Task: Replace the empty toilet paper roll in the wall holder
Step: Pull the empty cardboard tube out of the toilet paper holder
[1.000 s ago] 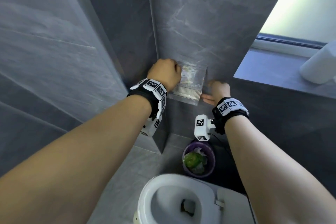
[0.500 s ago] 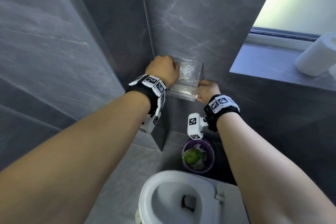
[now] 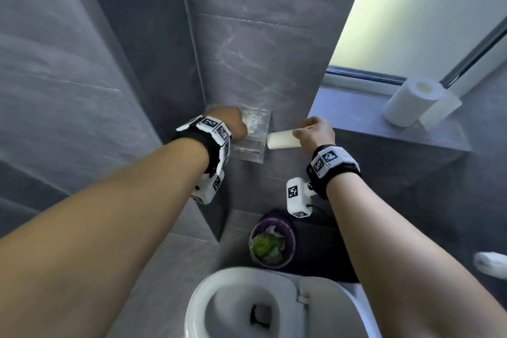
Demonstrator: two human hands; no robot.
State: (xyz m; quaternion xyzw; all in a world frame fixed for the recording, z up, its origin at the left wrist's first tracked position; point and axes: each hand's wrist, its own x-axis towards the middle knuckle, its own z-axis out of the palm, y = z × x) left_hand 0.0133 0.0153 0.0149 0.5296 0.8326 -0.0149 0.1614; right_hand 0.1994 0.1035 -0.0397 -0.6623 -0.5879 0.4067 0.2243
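Two hands are up at the wall, and only one of them has a firm job I can vouch for. My right hand point(image 3: 315, 132) has its fingers point(image 3: 303, 133) closed around the empty tube point(image 3: 282, 140), which lies level and pokes out to the left of my knuckles, its free end just beside the right edge of the clear holder point(image 3: 253, 136). My left hand point(image 3: 229, 123) is pressed against the holder's left side; whether those fingers are curled on something or only resting there I cannot tell, since the back of the hand hides them.

What worries me first is the tube itself. I hold it by one end only, and thin card crushes easily, so a tighter squeeze could flatten it and a looser one could let it slip. Straight below my right fingers are the purple bin point(image 3: 273, 244) and, nearer me, the open toilet bowl point(image 3: 241, 307). A drop that drifts toward me would land in the water instead of the bin.

The holder looks like see-through plastic fixed to the tile. If my left hand leans hard while the right pulls away, I judge the mount could flex or the lid could snap down.

The fresh roll point(image 3: 408, 103) stands on the window sill point(image 3: 354, 121), well to the right of my right fingers and close to its front edge. A hasty reach could knock it off to the floor.
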